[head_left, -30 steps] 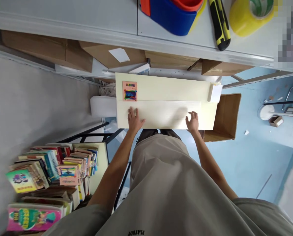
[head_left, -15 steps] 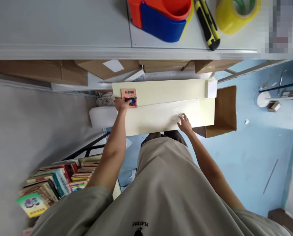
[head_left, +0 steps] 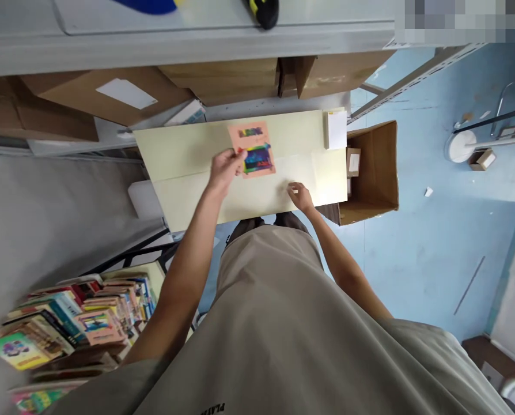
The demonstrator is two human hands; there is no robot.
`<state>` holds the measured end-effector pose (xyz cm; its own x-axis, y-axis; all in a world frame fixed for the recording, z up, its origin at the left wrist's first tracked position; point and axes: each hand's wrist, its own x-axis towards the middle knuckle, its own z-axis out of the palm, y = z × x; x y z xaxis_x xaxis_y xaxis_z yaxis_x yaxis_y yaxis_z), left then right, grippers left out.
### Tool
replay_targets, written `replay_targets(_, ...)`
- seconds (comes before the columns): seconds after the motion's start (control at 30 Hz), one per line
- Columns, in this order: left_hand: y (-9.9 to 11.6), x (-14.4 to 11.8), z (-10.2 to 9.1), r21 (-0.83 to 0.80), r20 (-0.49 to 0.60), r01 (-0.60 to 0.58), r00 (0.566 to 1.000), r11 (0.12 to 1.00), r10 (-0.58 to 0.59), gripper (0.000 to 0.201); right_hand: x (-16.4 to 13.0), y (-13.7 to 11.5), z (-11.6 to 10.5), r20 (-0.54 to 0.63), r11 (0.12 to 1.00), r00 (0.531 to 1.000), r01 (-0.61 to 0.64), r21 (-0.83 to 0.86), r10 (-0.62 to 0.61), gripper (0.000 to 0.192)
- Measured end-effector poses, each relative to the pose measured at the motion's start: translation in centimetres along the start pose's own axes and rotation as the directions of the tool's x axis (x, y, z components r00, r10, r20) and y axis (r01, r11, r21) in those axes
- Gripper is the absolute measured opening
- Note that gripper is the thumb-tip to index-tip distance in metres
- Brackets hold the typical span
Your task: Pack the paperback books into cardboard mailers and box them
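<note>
My left hand [head_left: 226, 168] holds a thin pink book [head_left: 257, 148] by its near left edge, thumb on top. The book is raised over a pale yellow tabletop [head_left: 188, 202], its cover showing a dark, rainbow-edged picture. To the right, near the table's front edge, is my right hand [head_left: 299, 197]. Its fingers are curled together beside a faint, glossy, whitish patch on the table, perhaps a thin clear sheet. What sits between those fingertips is too small to make out. A white box [head_left: 336, 130] stands at the table's far right corner.
An open cardboard box [head_left: 373, 202] with small boxes inside adjoins the table's right end. Cardboard cartons [head_left: 235, 80] fill the shelf behind, beneath a grey upper surface [head_left: 154, 49]. Rows of books [head_left: 59, 317] stand at lower left. A white stool [head_left: 143, 200] is at the left.
My left hand has lifted the book off the table's left end and brought it right. My right hand's fingers have drawn together. The view has shifted, and the long whitish strip no longer shows clearly.
</note>
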<state>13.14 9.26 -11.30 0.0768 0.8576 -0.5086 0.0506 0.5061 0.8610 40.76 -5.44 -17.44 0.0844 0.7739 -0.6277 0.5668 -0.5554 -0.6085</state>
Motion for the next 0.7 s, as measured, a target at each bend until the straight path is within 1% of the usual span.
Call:
replay_targets(0.07, -2.5, -1.9, 5.0, -0.076, 0.115, 0.105, 0.989, 0.992, -0.096, 0.055, 0.8, 1.8, -1.7, -0.027, 0.997, 0.999, -0.017, 0.079, 0.020, 0.043)
replay_targets(0.1, -3.9, -2.6, 7.2, -0.079, 0.148, 0.150, 0.979, 0.985, -0.138, 0.052, 1.2, 2.7, -2.6, -0.045, 0.994, 0.999, -0.017, 0.108, 0.022, 0.041)
replay_targets(0.13, -5.2, -3.1, 9.1, -0.062, 0.155, 0.191, 0.971, 0.980, -0.180, 0.049, 1.5, 3.6, -3.3, -0.066, 0.991, 0.998, -0.013, 0.130, 0.021, 0.040)
replay_targets(0.17, -6.6, -3.4, 10.7, -0.013, 0.131, 0.231, 0.965, 0.973, -0.227, 0.046, 1.7, 4.4, -4.0, -0.088, 0.990, 0.996, -0.007, 0.144, 0.020, 0.039)
replay_targets(0.23, -8.9, -3.6, 12.8, 0.161, 0.013, 0.283, 0.957, 0.945, -0.289, 0.040, 2.1, 5.9, -5.0, -0.127, 0.989, 0.992, 0.001, 0.147, 0.018, 0.036)
replay_targets(0.3, -10.8, -3.3, 13.8, 0.346, -0.125, 0.311, 0.950, 0.885, -0.285, 0.041, 2.1, 6.8, -5.8, -0.155, 0.992, 0.988, -0.002, 0.124, 0.021, 0.033)
replay_targets(0.33, -11.5, -3.1, 14.0, 0.403, -0.168, 0.319, 0.947, 0.858, -0.273, 0.041, 2.1, 7.1, -6.1, -0.171, 0.994, 0.985, -0.006, 0.106, 0.024, 0.032)
replay_targets(0.37, -12.1, -2.9, 14.1, 0.426, -0.190, 0.324, 0.945, 0.845, -0.267, 0.039, 2.1, 7.3, -6.4, -0.195, 0.996, 0.980, -0.016, 0.085, 0.032, 0.033)
replay_targets(0.47, -13.4, -2.5, 13.9, 0.363, -0.194, 0.347, 0.936, 0.865, -0.294, 0.031, 2.3, 7.5, -6.9, -0.284, 0.996, 0.955, -0.085, 0.014, 0.085, 0.036)
replay_targets(0.53, -13.9, -2.5, 13.9, 0.300, -0.208, 0.358, 0.929, 0.884, -0.306, 0.027, 2.7, 7.4, -7.1, -0.316, 0.989, 0.940, -0.144, -0.032, 0.127, 0.030)
replay_targets(0.6, -14.2, -2.5, 13.9, 0.251, -0.231, 0.364, 0.922, 0.897, -0.310, 0.026, 3.0, 7.2, -7.0, -0.318, 0.980, 0.934, -0.191, -0.063, 0.161, 0.019)
replay_targets(0.7, -14.6, -2.5, 13.9, 0.198, -0.241, 0.366, 0.917, 0.909, -0.316, 0.027, 3.4, 6.9, -6.9, -0.314, 0.975, 0.931, -0.215, -0.062, 0.186, 0.013)
